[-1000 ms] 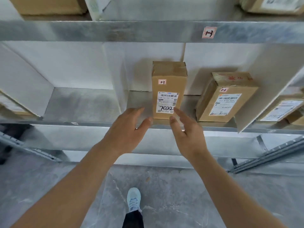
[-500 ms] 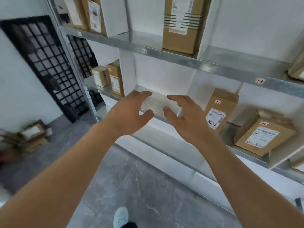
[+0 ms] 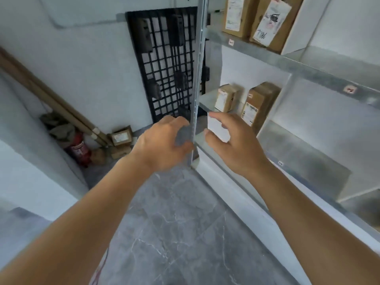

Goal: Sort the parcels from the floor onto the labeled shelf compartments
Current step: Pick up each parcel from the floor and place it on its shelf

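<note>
Far left, floor corner: fire extinguisher point(image 3: 79, 150), and just beside it the parcels point(image 3: 121, 137) waiting to be sorted, low against the wall. I hold my left hand point(image 3: 164, 145) empty, fingers loosely curled, and my right hand point(image 3: 234, 142) empty and spread wide, likely readying for the next pickup. Right: shelf point(image 3: 308, 64) compartments hold upright boxes point(image 3: 258, 104), labels facing out for reading.
</note>
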A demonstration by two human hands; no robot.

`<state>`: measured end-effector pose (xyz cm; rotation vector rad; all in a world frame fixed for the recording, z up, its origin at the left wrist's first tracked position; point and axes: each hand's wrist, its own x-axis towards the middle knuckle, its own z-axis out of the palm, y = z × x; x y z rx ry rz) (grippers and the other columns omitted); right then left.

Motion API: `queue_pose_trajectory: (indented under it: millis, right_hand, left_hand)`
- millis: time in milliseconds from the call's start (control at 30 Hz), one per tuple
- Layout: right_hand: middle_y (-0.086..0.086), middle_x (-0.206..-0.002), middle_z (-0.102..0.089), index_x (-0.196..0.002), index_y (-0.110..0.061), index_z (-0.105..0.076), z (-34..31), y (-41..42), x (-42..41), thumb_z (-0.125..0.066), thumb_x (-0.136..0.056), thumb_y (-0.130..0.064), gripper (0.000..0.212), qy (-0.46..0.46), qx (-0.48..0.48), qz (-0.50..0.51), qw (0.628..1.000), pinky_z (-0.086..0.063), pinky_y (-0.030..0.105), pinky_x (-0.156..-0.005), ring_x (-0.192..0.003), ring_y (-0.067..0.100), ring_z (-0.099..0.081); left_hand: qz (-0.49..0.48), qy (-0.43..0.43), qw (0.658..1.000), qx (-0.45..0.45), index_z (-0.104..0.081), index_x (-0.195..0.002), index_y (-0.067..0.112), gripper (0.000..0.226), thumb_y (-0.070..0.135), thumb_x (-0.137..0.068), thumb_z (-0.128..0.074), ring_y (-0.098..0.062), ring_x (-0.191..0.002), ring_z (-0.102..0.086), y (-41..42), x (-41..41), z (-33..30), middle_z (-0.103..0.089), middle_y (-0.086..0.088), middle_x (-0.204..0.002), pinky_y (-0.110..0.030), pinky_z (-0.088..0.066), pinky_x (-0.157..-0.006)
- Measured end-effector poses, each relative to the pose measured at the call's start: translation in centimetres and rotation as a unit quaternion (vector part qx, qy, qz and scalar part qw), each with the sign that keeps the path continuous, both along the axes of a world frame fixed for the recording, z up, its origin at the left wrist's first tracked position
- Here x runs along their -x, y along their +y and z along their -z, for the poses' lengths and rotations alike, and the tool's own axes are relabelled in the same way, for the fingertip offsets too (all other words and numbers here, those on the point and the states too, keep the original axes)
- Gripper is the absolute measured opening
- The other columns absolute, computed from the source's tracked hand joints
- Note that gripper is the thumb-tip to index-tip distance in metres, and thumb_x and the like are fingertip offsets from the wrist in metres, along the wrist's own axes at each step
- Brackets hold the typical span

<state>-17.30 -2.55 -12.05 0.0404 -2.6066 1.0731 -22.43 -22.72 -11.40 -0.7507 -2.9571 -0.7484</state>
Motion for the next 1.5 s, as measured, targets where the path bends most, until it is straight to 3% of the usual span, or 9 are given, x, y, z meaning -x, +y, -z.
queue_pose_trajectory:
  millis: [167, 400, 533, 767, 867, 1033, 1233, 1433, 1500]
  right_hand:
    - [-0.016, -0.14, -0.056, -0.142, -0.031, -0.058, 2.4, -7.4, 8.7, -0.058, -0.093, -0.053, 0.054, -0.023, 0.0, -0.064, 0.998, -0.045, 0.025, -0.103, -0.125, -0.002, -0.052]
    - [-0.017, -0.141, -0.054, -0.143, -0.032, -0.057, 7.1, -13.1, 22.6, -0.059, -0.093, -0.053, 0.054, -0.075, 0.022, -0.136, 0.988, -0.044, 0.027, -0.109, -0.13, -0.004, -0.05]
    - [-0.017, -0.139, -0.055, -0.143, -0.036, -0.056, 10.3, -15.9, 32.2, -0.055, -0.09, -0.059, 0.057, -0.097, 0.028, -0.172, 0.98, -0.047, 0.033, -0.106, -0.128, 0.002, -0.053]
    - [-0.009, -0.14, -0.055, -0.145, -0.032, -0.055, 13.0, -19.9, 47.6, -0.059, -0.099, -0.048, 0.049, -0.156, 0.003, -0.242, 0.958, -0.048, 0.036, -0.105, -0.128, 0.008, -0.052]
    - [-0.011, -0.141, -0.055, -0.144, -0.033, -0.056, 13.8, -21.9, 53.5, -0.058, -0.099, -0.049, 0.048, -0.174, -0.005, -0.254, 0.951, -0.048, 0.035, -0.104, -0.127, 0.007, -0.053]
    - [-0.01, -0.144, -0.053, -0.145, -0.034, -0.055, 17.3, -26.9, 64.0, -0.059, -0.1, -0.047, 0.047, -0.212, -0.021, -0.263, 0.941, -0.047, 0.029, -0.103, -0.122, 0.004, -0.053]
    - [-0.009, -0.14, -0.052, -0.146, -0.032, -0.054, 23.1, -33.2, 76.3, -0.056, -0.101, -0.046, 0.047, -0.258, -0.04, -0.233, 0.937, -0.043, 0.026, -0.092, -0.118, 0.007, -0.054]
    - [-0.004, -0.141, -0.051, -0.144, -0.031, -0.054, 28.7, -36.9, 85.2, -0.056, -0.1, -0.044, 0.046, -0.328, -0.056, -0.21, 0.919, -0.035, 0.015, -0.089, -0.122, 0.009, -0.05]
    - [-0.004, -0.14, -0.051, -0.143, -0.031, -0.053, 31.0, -37.7, 87.6, -0.057, -0.099, -0.045, 0.046, -0.347, -0.062, -0.216, 0.91, -0.041, 0.026, -0.094, -0.12, 0.012, -0.052]
  left_hand:
    - [-0.055, -0.016, 0.998, 0.005, -0.057, -0.139, 0.029, 0.055, 0.053, -0.09, -0.06, -0.021, -0.101, -0.061, -7.8, 7.2, 1.0, -0.055, 0.007, -0.121, -0.036, -0.05, -0.086]
    - [-0.132, -0.047, 0.99, 0.003, -0.06, -0.135, 0.03, 0.077, 0.069, -0.073, -0.039, -0.021, -0.12, -0.06, -14.6, 18.3, 5.5, -0.06, 0.003, -0.131, -0.042, -0.052, -0.1]
    - [-0.177, -0.085, 0.98, 0.027, -0.063, -0.134, 0.029, 0.059, 0.057, -0.082, -0.054, -0.019, -0.111, -0.06, -17.5, 26.4, 8.5, -0.06, 0.007, -0.125, -0.034, -0.051, -0.095]
    - [-0.244, -0.12, 0.962, 0.029, -0.061, -0.135, 0.035, 0.045, 0.046, -0.092, -0.064, -0.018, -0.108, -0.059, -21.3, 39.6, 12.3, -0.057, 0.007, -0.12, -0.034, -0.049, -0.089]
    - [-0.265, -0.145, 0.953, 0.02, -0.06, -0.136, 0.034, 0.046, 0.044, -0.092, -0.064, -0.018, -0.112, -0.059, -23.4, 44.3, 13.5, -0.058, 0.007, -0.122, -0.038, -0.051, -0.097]
    - [-0.277, -0.184, 0.943, 0.023, -0.061, -0.135, 0.033, 0.048, 0.051, -0.09, -0.061, -0.014, -0.112, -0.057, -28.3, 54.2, 17.7, -0.057, 0.01, -0.12, -0.037, -0.051, -0.098]
    - [-0.245, -0.24, 0.939, 0.034, -0.059, -0.138, 0.027, 0.081, 0.068, -0.072, -0.039, -0.024, -0.119, -0.059, -33.5, 68.0, 23.6, -0.06, -0.002, -0.129, -0.042, -0.052, -0.098]
    - [-0.217, -0.305, 0.926, 0.049, -0.054, -0.144, 0.031, 0.049, 0.04, -0.096, -0.061, -0.023, -0.121, -0.058, -37.3, 77.6, 28.4, -0.055, -0.001, -0.133, -0.034, -0.046, -0.096]
    - [-0.21, -0.32, 0.922, 0.06, -0.052, -0.145, 0.032, 0.05, 0.043, -0.098, -0.061, -0.021, -0.117, -0.058, -38.2, 80.1, 30.8, -0.054, 0.0, -0.132, -0.033, -0.046, -0.094]
